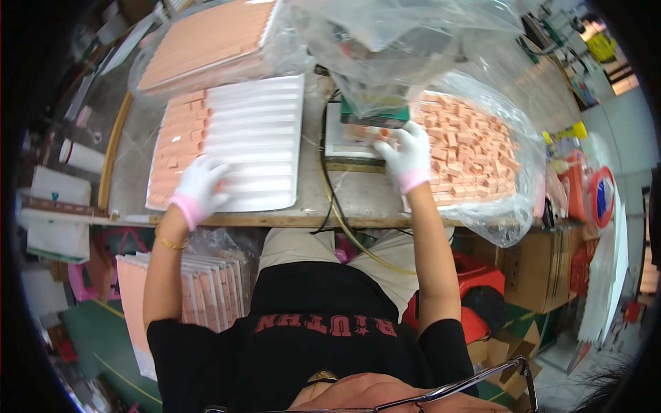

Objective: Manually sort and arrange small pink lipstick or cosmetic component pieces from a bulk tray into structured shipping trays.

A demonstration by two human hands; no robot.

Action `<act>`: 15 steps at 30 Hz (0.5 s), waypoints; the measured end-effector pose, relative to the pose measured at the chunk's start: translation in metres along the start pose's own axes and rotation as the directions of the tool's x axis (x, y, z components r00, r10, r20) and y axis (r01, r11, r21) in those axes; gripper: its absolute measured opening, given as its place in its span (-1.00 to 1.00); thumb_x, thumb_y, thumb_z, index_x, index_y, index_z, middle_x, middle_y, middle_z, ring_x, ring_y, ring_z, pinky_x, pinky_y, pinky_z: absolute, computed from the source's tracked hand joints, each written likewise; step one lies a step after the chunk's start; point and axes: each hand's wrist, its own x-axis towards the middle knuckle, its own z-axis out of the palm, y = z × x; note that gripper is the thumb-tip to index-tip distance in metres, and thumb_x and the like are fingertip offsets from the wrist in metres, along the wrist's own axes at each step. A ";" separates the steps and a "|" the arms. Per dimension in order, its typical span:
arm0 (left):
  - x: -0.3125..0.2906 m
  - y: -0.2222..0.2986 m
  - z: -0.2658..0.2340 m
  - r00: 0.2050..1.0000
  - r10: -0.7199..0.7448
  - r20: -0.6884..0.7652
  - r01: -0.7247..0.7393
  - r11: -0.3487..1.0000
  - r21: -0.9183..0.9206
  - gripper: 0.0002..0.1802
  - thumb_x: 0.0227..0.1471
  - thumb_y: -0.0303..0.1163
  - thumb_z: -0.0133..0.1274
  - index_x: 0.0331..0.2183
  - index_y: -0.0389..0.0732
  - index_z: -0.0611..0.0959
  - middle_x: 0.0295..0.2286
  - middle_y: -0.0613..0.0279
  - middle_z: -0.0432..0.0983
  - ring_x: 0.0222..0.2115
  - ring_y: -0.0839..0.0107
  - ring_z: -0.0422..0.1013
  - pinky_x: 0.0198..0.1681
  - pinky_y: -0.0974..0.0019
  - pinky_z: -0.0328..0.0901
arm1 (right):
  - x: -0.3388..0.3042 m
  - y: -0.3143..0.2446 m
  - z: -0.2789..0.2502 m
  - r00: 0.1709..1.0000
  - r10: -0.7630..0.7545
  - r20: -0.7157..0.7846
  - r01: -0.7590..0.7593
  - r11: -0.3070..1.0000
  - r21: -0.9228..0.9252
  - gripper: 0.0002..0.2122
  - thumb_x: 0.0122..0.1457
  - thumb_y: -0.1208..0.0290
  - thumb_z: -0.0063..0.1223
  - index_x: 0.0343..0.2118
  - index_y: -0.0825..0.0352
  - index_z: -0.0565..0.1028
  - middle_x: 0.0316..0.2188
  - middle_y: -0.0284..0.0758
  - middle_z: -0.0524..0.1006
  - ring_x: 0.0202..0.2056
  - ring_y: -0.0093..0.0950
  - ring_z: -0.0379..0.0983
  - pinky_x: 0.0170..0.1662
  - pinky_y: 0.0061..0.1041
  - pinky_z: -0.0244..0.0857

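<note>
Both hands wear white gloves with pink cuffs. My left hand is over a white ridged tray, its fingers curled round a small pink piece that barely shows. Rows of pink block-like pieces fill the tray's left part. At a small bench device with a green block, my right hand pinches another small pink piece between thumb and fingers. Right beside that hand, many loose pink pieces lie heaped in a bag-lined container.
A full tray of pink pieces wrapped in clear plastic sits at the far left. Clear plastic sheeting hangs over the device. A cable and a yellowish hose run over the table's front edge. Several filled trays stand below at left.
</note>
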 end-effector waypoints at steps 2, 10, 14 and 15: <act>-0.011 -0.021 0.006 1.000 0.016 0.001 -0.016 0.995 0.094 -0.47 -0.37 -0.43 0.21 -0.18 -0.16 0.54 -0.22 0.09 0.42 -0.13 0.03 0.29 -0.06 0.10 0.24 | 0.005 0.011 0.021 0.998 0.054 -0.025 -0.050 0.991 0.124 -0.78 -0.28 0.35 0.31 -0.55 0.32 0.54 -0.44 -0.25 0.49 -0.34 -0.22 0.40 -0.27 -0.31 0.31; -0.016 -0.050 0.022 1.000 -0.007 -0.014 0.008 0.996 0.091 -0.64 -0.44 -0.50 0.19 -0.40 -0.16 0.56 -0.24 0.14 0.43 -0.03 -0.03 0.24 0.01 0.05 0.18 | 0.004 -0.006 0.009 1.000 0.013 0.002 -0.013 0.994 -0.109 -0.77 -0.18 0.27 0.25 -0.42 0.22 0.56 -0.33 -0.27 0.49 -0.23 -0.23 0.40 -0.12 -0.29 0.28; -0.015 -0.066 0.014 0.996 0.083 0.042 -0.084 0.996 0.027 -0.62 -0.36 -0.55 0.15 -0.31 -0.20 0.55 -0.25 0.13 0.44 -0.08 0.06 0.29 -0.01 0.14 0.21 | -0.008 0.040 -0.046 0.984 -0.046 -0.174 -0.027 0.917 -0.398 -0.74 -0.09 0.27 0.16 -0.29 0.19 0.52 -0.35 -0.26 0.49 -0.28 -0.23 0.41 -0.19 -0.27 0.28; -0.015 -0.064 0.011 0.996 0.076 0.045 -0.077 0.997 0.025 -0.62 -0.36 -0.55 0.15 -0.31 -0.20 0.55 -0.25 0.13 0.44 -0.08 0.06 0.29 -0.01 0.14 0.21 | -0.010 0.043 -0.065 0.992 0.113 -0.055 -0.125 0.870 -0.477 -0.72 -0.09 0.26 0.16 -0.28 0.19 0.51 -0.31 -0.27 0.49 -0.23 -0.25 0.40 -0.14 -0.23 0.27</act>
